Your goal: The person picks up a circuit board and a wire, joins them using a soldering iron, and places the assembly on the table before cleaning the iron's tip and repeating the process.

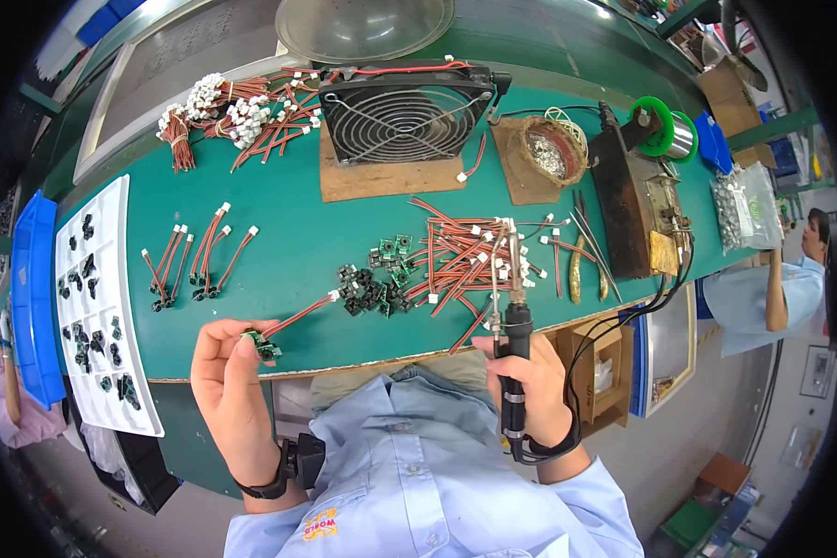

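Near the table's front edge, my left hand (225, 367) pinches a small green circuit board (264, 346). A red-and-black cable with a white plug (299, 316) runs from that board up to the right. My right hand (537, 381) is wrapped round the black handle of a soldering iron (516, 325), its metal tip pointing away from me. Between the hands lies a pile of small green-and-black boards (377, 279). Just right of it is a heap of loose red-and-black cables with white plugs (460, 251), partly behind the iron. Boards with cables attached (166, 293) lie to the left.
A black fan (405, 116) stands at the back beside bundled cables (242, 116). Right of it are a round tin of metal scraps (555, 152), a soldering station (623, 195), a green solder spool (660, 130) and tweezers (593, 244). A white tray (139, 353) holds boards at left.
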{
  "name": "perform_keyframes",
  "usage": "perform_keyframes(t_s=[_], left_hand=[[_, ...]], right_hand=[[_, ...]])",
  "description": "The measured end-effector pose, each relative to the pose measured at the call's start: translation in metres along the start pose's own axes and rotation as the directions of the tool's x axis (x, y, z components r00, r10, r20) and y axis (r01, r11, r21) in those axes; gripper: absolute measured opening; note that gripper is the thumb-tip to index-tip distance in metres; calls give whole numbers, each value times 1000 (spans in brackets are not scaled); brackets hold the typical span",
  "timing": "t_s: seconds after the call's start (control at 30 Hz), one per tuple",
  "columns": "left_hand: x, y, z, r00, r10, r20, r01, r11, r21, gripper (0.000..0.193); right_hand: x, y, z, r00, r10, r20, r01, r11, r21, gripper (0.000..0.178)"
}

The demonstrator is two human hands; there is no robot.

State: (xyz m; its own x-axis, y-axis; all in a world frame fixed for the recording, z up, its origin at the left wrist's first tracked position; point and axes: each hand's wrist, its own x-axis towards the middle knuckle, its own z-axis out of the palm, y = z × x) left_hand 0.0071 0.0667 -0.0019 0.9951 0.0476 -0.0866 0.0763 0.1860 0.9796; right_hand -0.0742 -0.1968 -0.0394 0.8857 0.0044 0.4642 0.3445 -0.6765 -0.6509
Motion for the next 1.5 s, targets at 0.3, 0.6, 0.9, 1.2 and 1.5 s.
perform_keyframes(t_s=[0.3, 0.6, 0.9, 1.2, 1.5], left_hand=[[-6, -1, 12, 999, 34, -12, -33, 998, 54, 12], [-18, 0, 33, 999, 7, 40, -12, 993, 122, 10], [-17, 16, 68, 823, 167, 544, -413, 832, 370, 15], [-17, 21, 75, 776, 86, 625, -373, 861, 345, 14], [-17, 20, 74, 750, 28, 661, -304, 902, 306, 14]], right_hand=[[25, 7, -1, 874, -361, 326, 453, 849, -273, 32], [28, -10, 13, 999, -14, -30, 21, 970, 244, 43], [28, -48, -5, 943, 315, 102, -311, 736, 601, 47], [30, -48, -5, 993, 107, 49, -118, 879, 462, 47], [27, -47, -8, 998, 62, 4, -58, 901, 429, 45]])
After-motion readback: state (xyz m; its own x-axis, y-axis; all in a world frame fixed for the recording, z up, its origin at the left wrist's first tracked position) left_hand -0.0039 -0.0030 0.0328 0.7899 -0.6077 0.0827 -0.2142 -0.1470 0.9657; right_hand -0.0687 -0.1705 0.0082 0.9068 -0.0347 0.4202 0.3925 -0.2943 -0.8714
